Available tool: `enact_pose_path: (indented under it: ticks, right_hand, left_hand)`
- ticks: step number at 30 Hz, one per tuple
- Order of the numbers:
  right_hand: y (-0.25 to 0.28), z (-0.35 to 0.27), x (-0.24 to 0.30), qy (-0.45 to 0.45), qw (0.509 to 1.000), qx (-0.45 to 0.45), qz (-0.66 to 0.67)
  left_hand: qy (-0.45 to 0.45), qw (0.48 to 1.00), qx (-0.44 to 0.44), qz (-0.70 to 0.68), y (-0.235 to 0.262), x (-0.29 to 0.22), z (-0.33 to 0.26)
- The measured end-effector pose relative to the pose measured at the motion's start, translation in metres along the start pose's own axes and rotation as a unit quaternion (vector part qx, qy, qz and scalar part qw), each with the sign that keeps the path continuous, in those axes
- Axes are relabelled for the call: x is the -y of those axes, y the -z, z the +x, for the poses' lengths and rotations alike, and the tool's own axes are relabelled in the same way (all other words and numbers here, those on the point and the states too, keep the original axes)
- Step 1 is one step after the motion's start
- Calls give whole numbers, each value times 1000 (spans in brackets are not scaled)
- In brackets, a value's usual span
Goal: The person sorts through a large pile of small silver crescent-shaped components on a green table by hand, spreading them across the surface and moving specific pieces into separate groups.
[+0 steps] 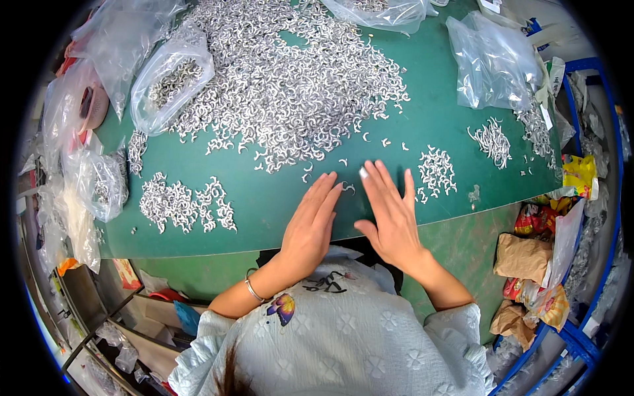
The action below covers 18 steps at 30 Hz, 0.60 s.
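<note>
Head view: both hands lie flat on the green mat point(277, 198) near its 6 o'clock edge, palms down, fingers straight and close together, holding nothing. The left hand point(310, 224) points toward 1 o'clock, the right hand point(389, 218) toward 11 o'clock, so their fingertips close in on one small curved metal clip point(348, 188) lying loose between them. The left fingertips just touch it; the right index sits just beside it. The big heap point(290, 86) of the same clips spreads from centre toward 12 o'clock, a small pile point(188, 201) lies at 9 o'clock, and another small pile point(436, 173) sits at 3 o'clock, just beside the right hand. Clear bags point(492, 59) ring the mat's far side. To handle the single clip well, it seems best to keep the palms low, pinch with thumb and index only, and slide it clear of the strays at 12 o'clock, so none get dragged along.
</note>
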State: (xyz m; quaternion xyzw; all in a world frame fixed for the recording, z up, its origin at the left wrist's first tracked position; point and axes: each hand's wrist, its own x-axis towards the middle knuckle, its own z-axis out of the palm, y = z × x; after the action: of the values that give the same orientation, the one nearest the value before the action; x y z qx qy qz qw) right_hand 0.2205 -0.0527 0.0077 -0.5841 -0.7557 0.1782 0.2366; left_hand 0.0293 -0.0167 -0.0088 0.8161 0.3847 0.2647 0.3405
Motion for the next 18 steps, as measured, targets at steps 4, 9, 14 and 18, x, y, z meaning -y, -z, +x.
enact_pose_path:
  ticks: [4,9,14,18]
  right_hand:
    - [-7,-3,3,19,997,60,53]
    - [18,21,-28,-74,992,-77,-74]
    - [3,14,-25,-92,988,-26,-122]
    - [13,9,-14,-97,984,-12,-149]
  left_hand:
    - [-20,999,20,28,-4,-4,16]
    - [-27,991,58,119,-5,-8,28]
    - [-34,995,46,87,-6,-1,30]
    - [-36,999,16,36,-2,3,21]
